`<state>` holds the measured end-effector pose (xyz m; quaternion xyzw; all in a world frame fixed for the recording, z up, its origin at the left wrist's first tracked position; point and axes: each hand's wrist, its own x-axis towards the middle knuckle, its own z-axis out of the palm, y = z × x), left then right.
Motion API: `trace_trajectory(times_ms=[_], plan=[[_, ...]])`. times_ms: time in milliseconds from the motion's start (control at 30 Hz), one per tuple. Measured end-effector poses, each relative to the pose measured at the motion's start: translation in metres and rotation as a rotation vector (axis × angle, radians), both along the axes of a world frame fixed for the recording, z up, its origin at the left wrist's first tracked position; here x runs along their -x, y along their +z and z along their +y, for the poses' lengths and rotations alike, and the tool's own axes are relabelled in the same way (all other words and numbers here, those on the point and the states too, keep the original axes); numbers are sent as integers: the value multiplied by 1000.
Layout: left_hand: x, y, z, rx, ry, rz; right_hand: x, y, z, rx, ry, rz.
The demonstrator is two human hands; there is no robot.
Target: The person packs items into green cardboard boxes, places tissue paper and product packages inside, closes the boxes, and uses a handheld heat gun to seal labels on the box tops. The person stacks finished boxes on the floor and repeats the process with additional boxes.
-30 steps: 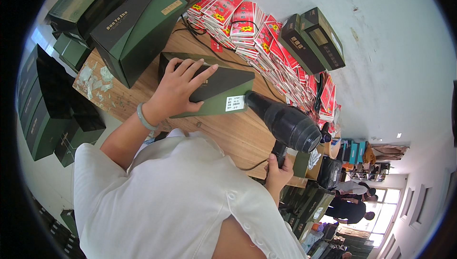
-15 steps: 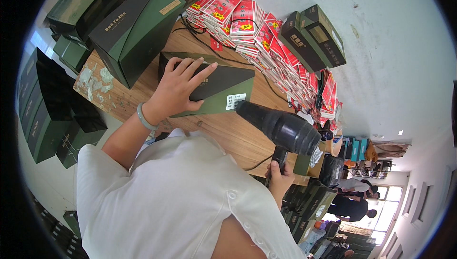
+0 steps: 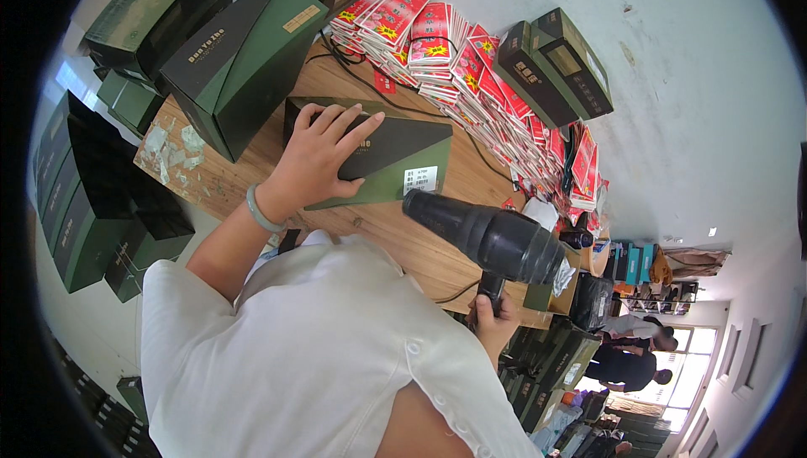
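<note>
My left hand rests on a dark-grey and green cardboard box, with its fingers spread over the lid and its thumb toward the near side. A pale bracelet circles that wrist. At the box's near right corner is a white printed label. My right hand is closed around the handle of a black hair dryer. The dryer's nozzle points left, with its tip close by the label's lower edge; I cannot tell whether they touch.
Red-and-white printed packets lie in heaps along the wall, with a black cable beside them. A tall green box stands at the left, near paper scraps stuck to the wooden table. Two more boxes lean on the wall. People stand far right.
The dryer's nozzle has shifted slightly left and down, from the label's right side to below it. My left hand keeps its place on the box.
</note>
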<state>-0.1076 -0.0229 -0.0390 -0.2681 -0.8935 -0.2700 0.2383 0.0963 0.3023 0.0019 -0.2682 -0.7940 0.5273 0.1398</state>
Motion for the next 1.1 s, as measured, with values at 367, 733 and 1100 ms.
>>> trace_trajectory(times_ms=[367,733,1100], plan=[[2,1,0,-10,2,2,9,-14,1,-63,46,77],[3,1,0,-14,11,3,25,-1,-11,13,100,53],[5,-2,-1,-5,11,7,30,3,-15,85,71,66]])
